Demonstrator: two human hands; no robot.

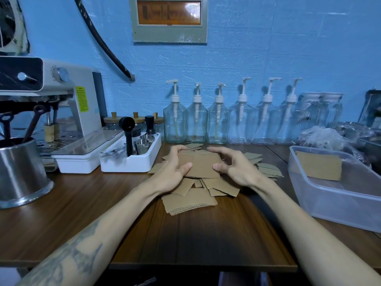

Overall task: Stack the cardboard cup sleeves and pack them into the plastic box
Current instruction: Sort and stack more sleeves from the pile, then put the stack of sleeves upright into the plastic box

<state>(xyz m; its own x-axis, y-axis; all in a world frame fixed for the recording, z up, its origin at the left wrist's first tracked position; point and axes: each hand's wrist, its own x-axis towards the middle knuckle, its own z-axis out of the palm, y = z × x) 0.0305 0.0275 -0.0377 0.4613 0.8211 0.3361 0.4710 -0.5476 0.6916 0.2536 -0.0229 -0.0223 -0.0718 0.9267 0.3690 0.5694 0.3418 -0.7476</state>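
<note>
- Cardboard sleeve stack (201, 165) pinched between my left hand (175, 170) and right hand (237, 170), over the loose pile (191, 200)
- plastic box (338, 205) at right, one sleeve (318, 168) inside

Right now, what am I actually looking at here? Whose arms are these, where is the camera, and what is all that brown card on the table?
There is no machine here. A person wears a camera on the head, so the one picture looks down along their own arms. The left hand and right hand together hold a small stack of sleeves, the flat cardboard wraps for hot cups. Under the hands lies a loose pile of sleeves on the wooden table. On the right stands a clear plastic box with some sleeves already inside. Behind are pump bottles, and a coffee machine on the left.
</note>
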